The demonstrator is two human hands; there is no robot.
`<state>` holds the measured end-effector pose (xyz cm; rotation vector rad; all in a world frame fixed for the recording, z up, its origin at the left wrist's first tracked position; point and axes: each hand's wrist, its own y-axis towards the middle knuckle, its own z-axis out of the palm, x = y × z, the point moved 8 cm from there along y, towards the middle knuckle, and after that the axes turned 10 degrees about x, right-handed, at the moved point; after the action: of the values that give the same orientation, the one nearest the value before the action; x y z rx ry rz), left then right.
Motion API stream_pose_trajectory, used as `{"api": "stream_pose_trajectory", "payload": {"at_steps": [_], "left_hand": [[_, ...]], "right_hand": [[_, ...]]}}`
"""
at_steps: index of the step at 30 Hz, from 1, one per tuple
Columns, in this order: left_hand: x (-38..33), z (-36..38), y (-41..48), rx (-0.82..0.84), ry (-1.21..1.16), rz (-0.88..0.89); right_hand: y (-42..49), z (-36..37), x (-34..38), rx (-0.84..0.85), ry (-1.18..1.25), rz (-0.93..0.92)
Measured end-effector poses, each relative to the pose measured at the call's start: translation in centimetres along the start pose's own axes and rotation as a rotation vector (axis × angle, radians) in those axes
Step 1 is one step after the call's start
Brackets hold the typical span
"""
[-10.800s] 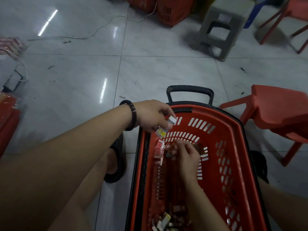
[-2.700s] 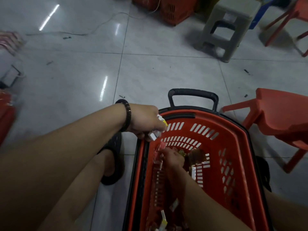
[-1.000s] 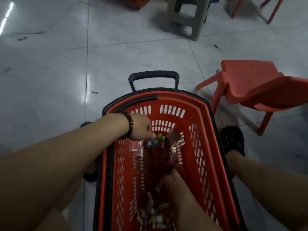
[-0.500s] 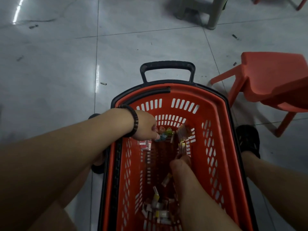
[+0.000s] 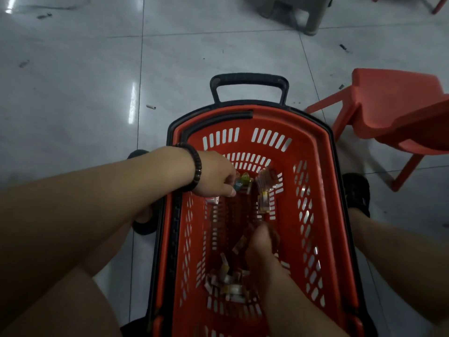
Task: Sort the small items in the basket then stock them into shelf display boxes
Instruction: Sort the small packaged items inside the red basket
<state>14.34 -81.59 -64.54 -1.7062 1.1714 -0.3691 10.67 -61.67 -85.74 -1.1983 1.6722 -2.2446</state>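
Observation:
A red slotted basket (image 5: 323,181) with a black handle (image 5: 249,81) stands on the floor between my legs. My left hand (image 5: 216,175), a dark bead bracelet on its wrist, reaches over the left rim and holds several small packets (image 5: 243,182) in its curled fingers at the far end. My right hand (image 5: 262,246) is deep in the middle of the basket, fingers curled down toward the bottom; what it holds is hidden. Loose small packets (image 5: 230,285) lie at the near end. More packets (image 5: 264,190) lean against the far right wall.
A red plastic chair (image 5: 393,113) stands close on the right of the basket. A grey stool (image 5: 296,10) is at the top edge. Grey tiled floor (image 5: 85,88) lies to the left and ahead. My feet in dark sandals flank the basket.
The camera tilted down over the basket. My left hand came from above the left rim down into the far end. My right hand drew back toward the middle of the basket.

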Motion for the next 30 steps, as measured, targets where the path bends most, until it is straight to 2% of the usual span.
{"api": "stream_pose_trajectory", "payload": {"at_steps": [2, 5, 7, 8, 10, 11, 15, 18, 24, 27, 30], "left_hand": [[-0.5, 1.5, -0.2, 0.017, -0.012, 0.052], [-0.4, 4.2, -0.4, 0.078, 0.036, 0.091], [-0.3, 5.3, -0.7, 0.118, 0.08, 0.095], [-0.4, 5.4, -0.9, 0.122, 0.094, 0.1], [-0.5, 5.3, -1.1, 0.119, 0.124, 0.104], [-0.4, 5.4, -1.0, 0.124, 0.141, 0.098], [-0.2, 6.0, -0.5, 0.182, 0.181, 0.068], [-0.2, 5.7, -0.6, 0.219, 0.104, 0.092], [0.0, 4.8, -0.2, 0.187, 0.023, 0.082], [-0.1, 4.8, 0.0, 0.166, 0.037, 0.078], [-0.1, 4.6, -0.1, 0.161, 0.029, 0.081]], "right_hand": [[0.5, 0.2, -1.4, 0.021, -0.372, -0.006], [2.1, 0.5, -1.5, 0.18, -1.039, -0.232], [1.9, 1.6, -1.2, 0.353, -1.493, -0.357], [1.6, 1.8, -1.7, 0.424, -1.738, -0.377], [1.3, 0.8, -2.6, 0.538, -1.954, -0.264], [1.0, 1.0, -3.2, 0.583, -2.021, -0.268], [0.6, 0.5, -3.0, 0.492, -2.198, -0.23], [1.0, 0.0, -3.4, 0.439, -2.303, -0.172], [1.5, -0.4, -3.8, 0.348, -2.354, -0.141], [1.0, -0.1, -3.1, 0.367, -2.31, -0.089], [0.9, -0.8, -3.7, 0.467, -2.434, 0.02]]}}
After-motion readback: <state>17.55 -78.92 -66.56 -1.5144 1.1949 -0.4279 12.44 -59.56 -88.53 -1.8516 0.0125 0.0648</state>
